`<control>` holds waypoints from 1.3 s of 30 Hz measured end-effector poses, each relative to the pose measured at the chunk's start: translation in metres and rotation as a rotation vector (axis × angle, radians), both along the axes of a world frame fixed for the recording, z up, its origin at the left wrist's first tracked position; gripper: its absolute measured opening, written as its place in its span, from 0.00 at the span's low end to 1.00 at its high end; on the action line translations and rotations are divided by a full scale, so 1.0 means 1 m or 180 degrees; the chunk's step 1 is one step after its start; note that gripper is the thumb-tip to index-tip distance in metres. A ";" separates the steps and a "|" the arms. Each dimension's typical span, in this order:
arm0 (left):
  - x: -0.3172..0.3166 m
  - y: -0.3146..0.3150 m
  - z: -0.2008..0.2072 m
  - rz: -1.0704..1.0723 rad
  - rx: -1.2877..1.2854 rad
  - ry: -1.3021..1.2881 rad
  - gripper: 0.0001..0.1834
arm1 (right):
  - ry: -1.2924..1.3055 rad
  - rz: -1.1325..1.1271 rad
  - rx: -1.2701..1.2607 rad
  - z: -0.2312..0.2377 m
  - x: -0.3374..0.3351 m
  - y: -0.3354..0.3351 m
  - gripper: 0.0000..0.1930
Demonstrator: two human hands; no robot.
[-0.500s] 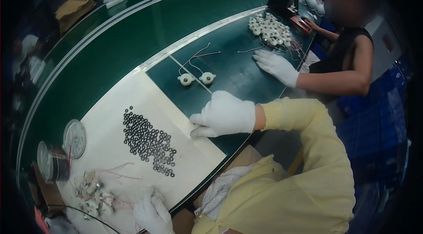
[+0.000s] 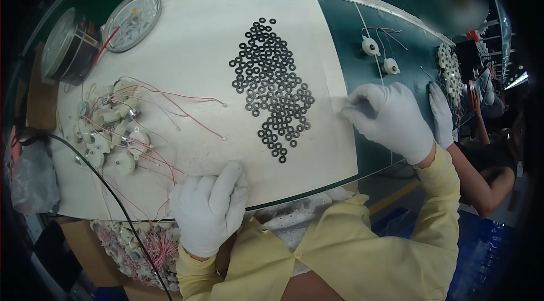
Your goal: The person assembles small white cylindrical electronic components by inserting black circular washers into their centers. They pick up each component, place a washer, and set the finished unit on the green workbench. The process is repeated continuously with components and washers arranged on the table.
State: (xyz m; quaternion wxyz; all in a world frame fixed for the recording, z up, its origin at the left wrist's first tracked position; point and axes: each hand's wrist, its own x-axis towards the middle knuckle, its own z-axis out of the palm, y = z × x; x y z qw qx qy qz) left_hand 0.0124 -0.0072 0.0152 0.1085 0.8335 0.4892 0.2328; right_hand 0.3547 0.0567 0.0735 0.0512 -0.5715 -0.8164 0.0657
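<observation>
Below table | box: wired parts | left fingers, right fingers: curled, grip unclear

Left hand now wholly in view, boxed wired parts newly visible.

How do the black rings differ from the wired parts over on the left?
The black rings are small and dark; the wired parts are bulkier and mostly whitish. The black rings show no leads; the wired parts trail reddish wires. The black rings lie spread mostly flat; the wired parts sit heaped. Both rest on the white sheet.
</observation>
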 end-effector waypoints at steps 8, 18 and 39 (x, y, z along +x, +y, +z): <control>-0.002 -0.001 -0.001 -0.0082 -0.0157 0.0098 0.21 | 0.1239 -0.0211 -0.0851 -0.009 -0.004 0.011 0.11; -0.009 -0.003 -0.012 -0.0129 -0.0056 -0.0008 0.22 | 0.2608 -0.0962 -0.1815 -0.021 -0.002 0.010 0.11; -0.010 -0.003 -0.009 -0.0168 -0.0151 -0.0102 0.23 | -0.0569 0.1598 0.0003 0.007 -0.023 0.052 0.17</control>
